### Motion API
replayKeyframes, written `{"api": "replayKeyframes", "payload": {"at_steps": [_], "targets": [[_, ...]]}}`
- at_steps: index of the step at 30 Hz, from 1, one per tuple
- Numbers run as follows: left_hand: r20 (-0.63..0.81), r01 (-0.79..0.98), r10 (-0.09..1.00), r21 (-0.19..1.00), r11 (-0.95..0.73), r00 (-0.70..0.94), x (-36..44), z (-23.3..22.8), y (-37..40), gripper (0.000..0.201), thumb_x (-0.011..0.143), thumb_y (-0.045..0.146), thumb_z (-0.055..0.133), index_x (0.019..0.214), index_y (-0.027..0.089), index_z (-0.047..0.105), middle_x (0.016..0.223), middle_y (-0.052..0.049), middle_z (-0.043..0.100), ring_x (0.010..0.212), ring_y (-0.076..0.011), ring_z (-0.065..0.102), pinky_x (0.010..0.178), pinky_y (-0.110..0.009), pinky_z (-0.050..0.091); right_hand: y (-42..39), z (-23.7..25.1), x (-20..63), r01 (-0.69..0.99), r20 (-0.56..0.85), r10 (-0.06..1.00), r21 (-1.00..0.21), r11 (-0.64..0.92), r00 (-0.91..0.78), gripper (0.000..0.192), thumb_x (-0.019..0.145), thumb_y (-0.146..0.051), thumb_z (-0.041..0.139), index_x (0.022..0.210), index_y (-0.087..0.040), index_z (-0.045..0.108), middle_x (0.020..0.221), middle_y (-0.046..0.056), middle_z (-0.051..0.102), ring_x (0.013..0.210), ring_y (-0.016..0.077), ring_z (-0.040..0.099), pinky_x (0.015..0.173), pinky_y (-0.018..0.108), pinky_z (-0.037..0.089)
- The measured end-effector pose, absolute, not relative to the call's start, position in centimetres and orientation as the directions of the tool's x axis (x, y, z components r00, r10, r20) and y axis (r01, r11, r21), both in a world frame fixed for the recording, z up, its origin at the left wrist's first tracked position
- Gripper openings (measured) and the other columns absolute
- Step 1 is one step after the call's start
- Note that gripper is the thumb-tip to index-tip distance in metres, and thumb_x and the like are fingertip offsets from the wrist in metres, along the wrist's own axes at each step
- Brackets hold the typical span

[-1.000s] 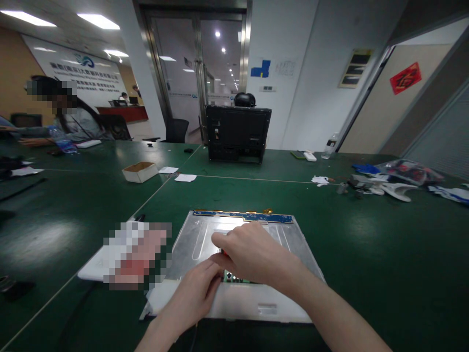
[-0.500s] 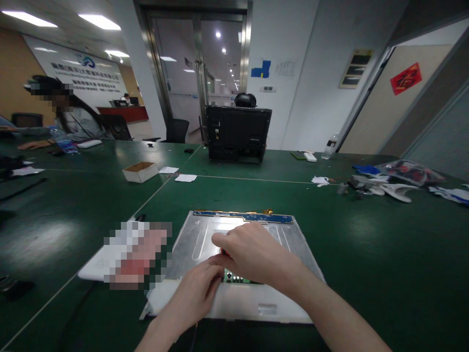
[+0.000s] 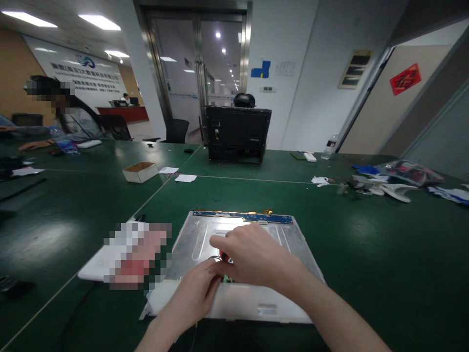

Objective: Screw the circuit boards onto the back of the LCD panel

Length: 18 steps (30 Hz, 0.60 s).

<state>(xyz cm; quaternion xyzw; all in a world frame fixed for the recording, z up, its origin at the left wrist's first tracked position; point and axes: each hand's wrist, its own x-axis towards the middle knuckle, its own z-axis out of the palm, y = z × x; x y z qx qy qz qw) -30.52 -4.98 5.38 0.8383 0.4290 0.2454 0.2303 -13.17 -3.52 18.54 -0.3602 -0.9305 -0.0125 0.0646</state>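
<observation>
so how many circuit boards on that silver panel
2: a blue strip along the far edge of the panel, and a green board partly hidden by the right hand; others may be covered.

Your left hand and right hand are bare, as are both wrists. Your right forearm, bare as far as the view reaches, is narrow in front and widens farther back; your left forearm, also bare, shows a shorter length. Your fingers are slim with rounded knuckles, some tips hidden from view.
</observation>
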Motion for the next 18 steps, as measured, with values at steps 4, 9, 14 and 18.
{"api": "replayKeyframes", "payload": {"at_steps": [4,9,14,18], "targets": [[0.187,0.604,0.826,0.6,-0.525,0.532,-30.55,5.5,-4.99,0.021,0.085,0.009,0.041,0.093,0.02,0.058,0.096,-0.006,0.064,0.09,-0.0199,0.06,0.077,-0.03,0.046,-3.37,18.3,-13.28,0.693,0.133,0.688,-0.005,0.721,-0.714,0.025,0.089,-0.041,0.045,0.084,-0.019,0.057,0.067,0.002,0.063,0.057,0.0132,0.054,0.049,0.027,0.02],[0.213,0.583,0.82,0.611,-0.536,0.531,-30.47,5.55,-4.95,0.021,0.084,0.009,0.042,0.096,0.02,0.056,0.095,-0.006,0.062,0.09,-0.0196,0.058,0.076,-0.03,0.046,-3.52,18.48,-13.26,0.663,0.133,0.661,-0.032,0.748,-0.739,0.012,0.083,-0.026,0.047,0.089,-0.019,0.054,0.071,0.001,0.062,0.059,0.0122,0.05,0.049,0.027,0.018],[0.208,0.583,0.829,0.623,-0.522,0.519,-30.32,6.02,-5.1,0.019,0.083,0.009,0.041,0.09,0.018,0.056,0.091,-0.006,0.061,0.085,-0.0196,0.058,0.072,-0.03,0.046,-3.78,18.92,-13.1,0.625,0.135,0.624,-0.044,0.78,-0.769,0.018,0.078,-0.023,0.048,0.094,-0.018,0.051,0.08,0.002,0.062,0.063,0.0133,0.051,0.048,0.028,0.021],[0.211,0.585,0.835,0.628,-0.514,0.508,-30.33,6.18,-5.23,0.02,0.085,0.01,0.041,0.092,0.019,0.058,0.092,-0.006,0.063,0.085,-0.0197,0.059,0.071,-0.029,0.047,-3.85,19.03,-13.11,0.633,0.129,0.631,-0.034,0.774,-0.765,0.015,0.081,-0.027,0.048,0.093,-0.019,0.053,0.077,0.002,0.063,0.063,0.0142,0.054,0.049,0.028,0.023]]}}
